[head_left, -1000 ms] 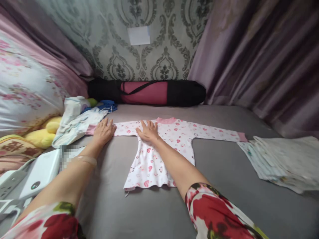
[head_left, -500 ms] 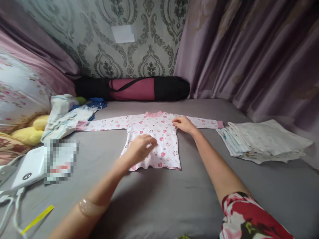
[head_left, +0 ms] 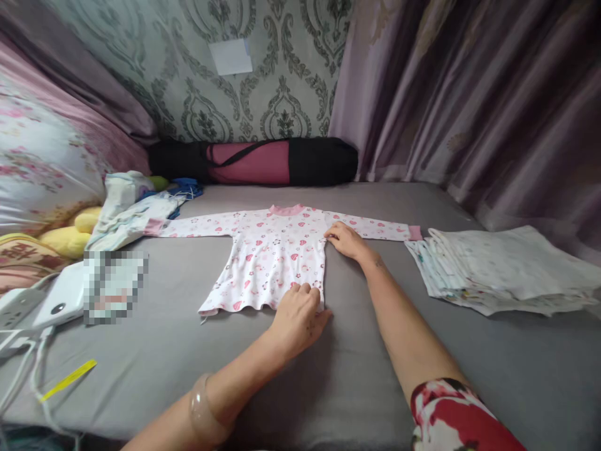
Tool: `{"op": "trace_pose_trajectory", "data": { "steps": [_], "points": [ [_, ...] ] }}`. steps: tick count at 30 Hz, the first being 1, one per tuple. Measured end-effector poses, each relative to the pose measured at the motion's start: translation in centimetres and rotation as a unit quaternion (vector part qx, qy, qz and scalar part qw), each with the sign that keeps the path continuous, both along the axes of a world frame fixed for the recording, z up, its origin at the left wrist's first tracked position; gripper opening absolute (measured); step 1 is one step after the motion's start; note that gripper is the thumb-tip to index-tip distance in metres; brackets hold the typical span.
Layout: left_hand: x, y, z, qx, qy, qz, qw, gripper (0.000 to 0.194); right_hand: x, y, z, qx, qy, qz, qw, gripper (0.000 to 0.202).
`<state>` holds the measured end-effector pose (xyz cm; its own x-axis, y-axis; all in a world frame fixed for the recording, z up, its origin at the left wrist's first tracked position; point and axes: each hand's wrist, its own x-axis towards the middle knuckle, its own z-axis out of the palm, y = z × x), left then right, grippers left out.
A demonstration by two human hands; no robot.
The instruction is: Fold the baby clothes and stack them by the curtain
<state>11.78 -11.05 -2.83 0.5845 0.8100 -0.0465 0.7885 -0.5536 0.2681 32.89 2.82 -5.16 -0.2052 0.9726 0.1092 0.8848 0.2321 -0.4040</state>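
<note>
A small white shirt (head_left: 275, 257) with pink hearts, pink collar and pink cuffs lies on a grey sheet (head_left: 366, 363), both sleeves stretched out sideways. My left hand (head_left: 303, 313), below a bangle on the wrist, is closed on the shirt's bottom hem at its right corner; the fingertips are partly hidden. My right hand (head_left: 346, 239) pinches the shirt's side just under the right-hand sleeve. The hem's left corner flares outward to the left.
A stack of folded white cloths (head_left: 507, 266) lies at the right, near the cuff. Crumpled clothes (head_left: 141, 213), yellow plush (head_left: 70, 241), a white device with cables (head_left: 61, 297) and a yellow strip (head_left: 69, 380) are at the left. A black and maroon bag (head_left: 253, 163) lies behind.
My left hand has moved right and down from above the shirt to its hem corner. The shirt's lower part has shifted left, while my right hand stays near the sleeve.
</note>
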Motion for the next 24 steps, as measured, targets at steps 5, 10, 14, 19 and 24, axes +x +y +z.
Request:
{"op": "trace_pose_trajectory", "data": {
  "steps": [5, 10, 14, 19, 24],
  "points": [
    [1.1, -0.8, 1.4, 0.002, 0.049, 0.016, 0.999, 0.022, 0.1, -0.2, -0.1, 0.025, -0.005, -0.004, 1.000, 0.022],
    [1.7, -0.8, 2.0, 0.002, 0.090, 0.015, 0.996, 0.017, -0.4, -0.9, 0.5, 0.030, -0.033, -0.016, 0.999, 0.023],
    [2.3, -0.9, 2.1, 0.009, 0.073, 0.001, 0.997, 0.019, -0.4, -0.9, 0.4, 0.042, -0.058, -0.023, 0.997, 0.026],
    [3.5, -0.8, 1.8, 0.007, 0.062, -0.015, 0.998, 0.020, 0.2, -0.4, -0.7, 0.070, -0.068, -0.021, 0.995, 0.027],
    [4.5, -0.4, 1.5, 0.007, 0.063, -0.018, 0.998, 0.020, 0.4, -0.2, -1.0, 0.071, -0.072, -0.018, 0.995, 0.027]
  ]
}}
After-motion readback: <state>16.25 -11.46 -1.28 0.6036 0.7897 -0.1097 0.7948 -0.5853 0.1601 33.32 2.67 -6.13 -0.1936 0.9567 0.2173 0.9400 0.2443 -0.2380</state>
